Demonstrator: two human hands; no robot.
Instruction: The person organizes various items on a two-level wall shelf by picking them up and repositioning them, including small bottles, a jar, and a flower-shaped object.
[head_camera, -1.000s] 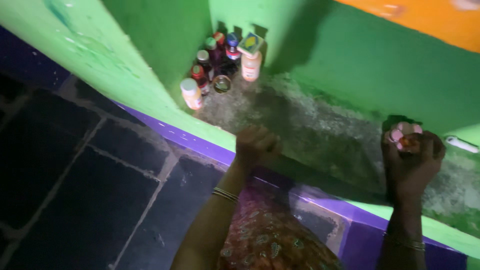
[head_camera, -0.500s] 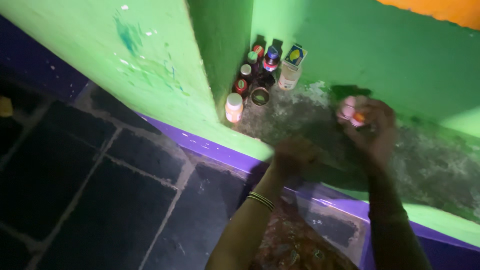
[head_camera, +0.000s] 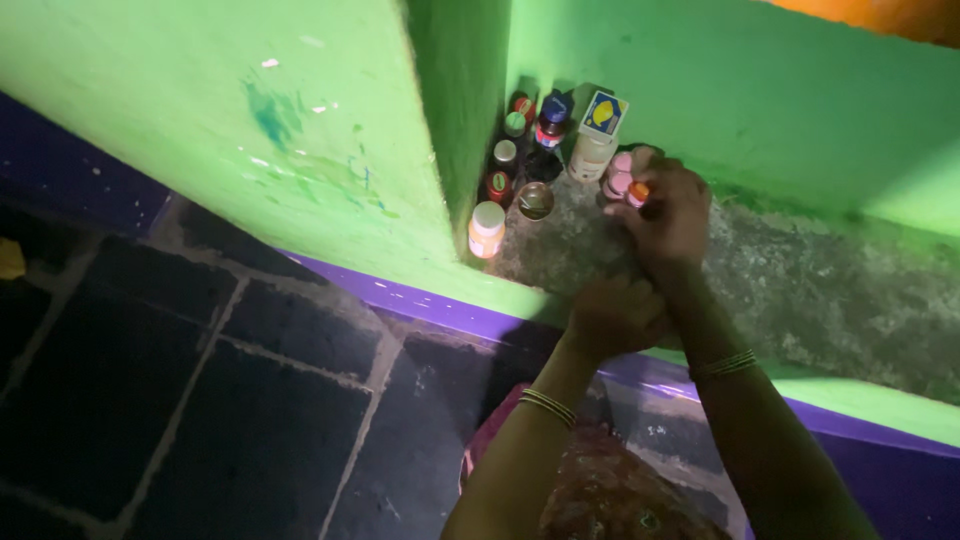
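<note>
My right hand (head_camera: 668, 212) is shut on a few small pink-capped and orange-capped bottles (head_camera: 624, 180) and holds them right beside the cluster of bottles in the shelf corner. My left hand (head_camera: 612, 315) is a closed fist resting on the front edge of the grey concrete shelf (head_camera: 800, 290), just below my right hand. A pale bottle with a small blue-and-yellow box on top (head_camera: 598, 130) stands next to the held bottles.
Several small bottles and jars (head_camera: 520, 150) crowd the corner of the green niche; an orange bottle with a white cap (head_camera: 486, 230) stands at the front. A green wall (head_camera: 300, 140) juts out at left. Dark floor tiles (head_camera: 200, 400) lie below a purple band.
My right hand has carried the small bottles leftward along the shelf, from the right side to the corner cluster. My left fist stayed on the shelf edge; the view shifted.
</note>
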